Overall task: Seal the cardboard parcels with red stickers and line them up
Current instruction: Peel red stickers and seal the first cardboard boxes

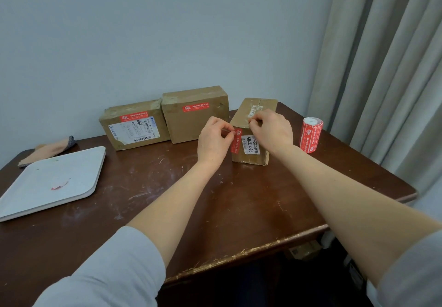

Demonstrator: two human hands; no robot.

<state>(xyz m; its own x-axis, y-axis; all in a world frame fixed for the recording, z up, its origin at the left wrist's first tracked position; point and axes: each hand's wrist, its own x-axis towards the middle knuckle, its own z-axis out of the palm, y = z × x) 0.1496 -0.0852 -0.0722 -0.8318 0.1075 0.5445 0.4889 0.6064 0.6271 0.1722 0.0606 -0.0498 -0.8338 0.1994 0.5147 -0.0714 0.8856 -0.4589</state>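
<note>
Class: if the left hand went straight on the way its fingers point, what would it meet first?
The left hand points right and slightly away, pinching a red sticker at the near parcel. That parcel's face comes first, almost at once; depth is hard to judge.

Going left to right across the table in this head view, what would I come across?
Tray → left parcel → middle parcel → right parcel → sticker roll.
</note>
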